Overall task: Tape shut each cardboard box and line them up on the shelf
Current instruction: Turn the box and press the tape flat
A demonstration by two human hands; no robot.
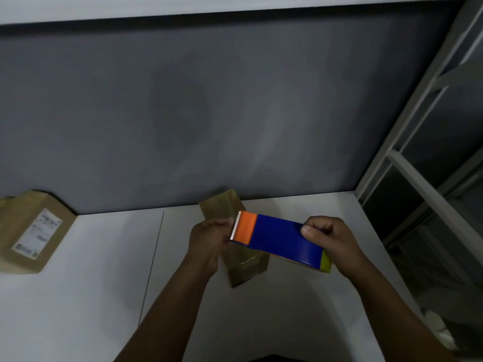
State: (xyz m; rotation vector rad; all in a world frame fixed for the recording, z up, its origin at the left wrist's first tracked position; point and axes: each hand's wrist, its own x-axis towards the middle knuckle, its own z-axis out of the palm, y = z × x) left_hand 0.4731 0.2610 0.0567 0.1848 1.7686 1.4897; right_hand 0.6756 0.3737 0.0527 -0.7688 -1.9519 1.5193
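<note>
While the tape dispenser (281,239) is clamped at its right end by the right hand (332,237), its toothed left end is pinched by the left hand (209,239). This is probably to draw tape over the cardboard box (248,270), which is kept directly beneath on the table (91,283). A labelled box (31,231) is left at the far left.

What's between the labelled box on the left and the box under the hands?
Head view: only bare white surface, crossed by a thin dark seam.

Single head view, looking forward-down at white table (287,322), close; grey wall (183,113) behind, lighting seemingly dim.
</note>
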